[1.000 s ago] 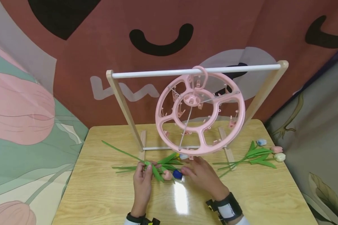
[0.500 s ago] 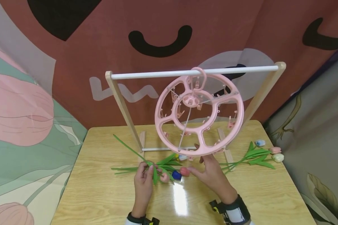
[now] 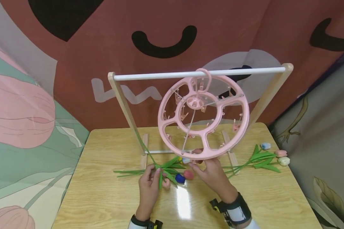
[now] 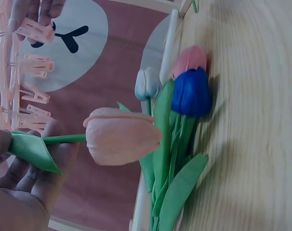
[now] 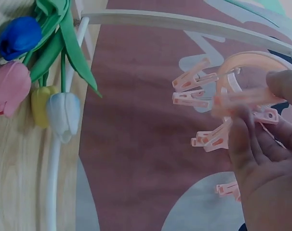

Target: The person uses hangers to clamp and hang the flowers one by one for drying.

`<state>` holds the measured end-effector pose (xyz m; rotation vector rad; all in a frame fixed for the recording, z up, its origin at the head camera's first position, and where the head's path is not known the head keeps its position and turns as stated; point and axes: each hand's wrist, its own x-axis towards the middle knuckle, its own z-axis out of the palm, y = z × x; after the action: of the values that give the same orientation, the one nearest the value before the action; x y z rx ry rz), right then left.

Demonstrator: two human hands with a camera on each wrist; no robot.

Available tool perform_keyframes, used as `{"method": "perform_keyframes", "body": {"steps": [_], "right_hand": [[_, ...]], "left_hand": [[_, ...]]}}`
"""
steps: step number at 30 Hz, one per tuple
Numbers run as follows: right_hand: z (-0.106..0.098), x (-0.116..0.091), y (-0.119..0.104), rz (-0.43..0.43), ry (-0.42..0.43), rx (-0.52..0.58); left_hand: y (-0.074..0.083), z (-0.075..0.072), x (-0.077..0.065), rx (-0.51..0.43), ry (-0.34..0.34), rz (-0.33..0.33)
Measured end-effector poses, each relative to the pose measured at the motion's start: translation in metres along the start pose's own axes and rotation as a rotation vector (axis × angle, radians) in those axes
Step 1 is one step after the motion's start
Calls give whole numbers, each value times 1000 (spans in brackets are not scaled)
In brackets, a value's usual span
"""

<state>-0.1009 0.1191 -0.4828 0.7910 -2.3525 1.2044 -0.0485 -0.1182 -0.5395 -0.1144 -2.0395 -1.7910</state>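
My left hand pinches a peach artificial tulip by its green stem and leaf, just above the table. Its long stem points up and away in the head view. At the lower rim of the round pink clip hanger, my right hand pinches a pink clothespin between thumb and fingers; whether its jaws are apart is blurred. Beside my left hand lie a blue tulip, a coral-pink tulip, a white-blue tulip and a yellow tulip.
The hanger hooks over the white bar of a wooden-legged stand on the table. More clothespins dangle from it. At the table's right lies another bunch of tulips. A printed curtain closes off the back.
My right hand has left the flowers and risen to a clothespin on the hanger, uncovering the coral-pink tulip. The peach tulip's stem has swung from leftward to more upright in my left hand.
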Motion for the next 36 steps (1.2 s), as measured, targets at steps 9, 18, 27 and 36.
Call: {"method": "perform_keyframes", "body": {"steps": [9,18,27,36], "right_hand": [[7,6,-6,115,-52,267],[19,15,-12,136,-7,318],[29,19,-15,107,30,427],[35,22,-25,76,85,504]], "left_hand": [[2,3,4,14,-6,32],[7,16,2,-129,-46,-75],[7,26,0,-98,-67,-71],[7,35,0,-145,-71,-18]]}}
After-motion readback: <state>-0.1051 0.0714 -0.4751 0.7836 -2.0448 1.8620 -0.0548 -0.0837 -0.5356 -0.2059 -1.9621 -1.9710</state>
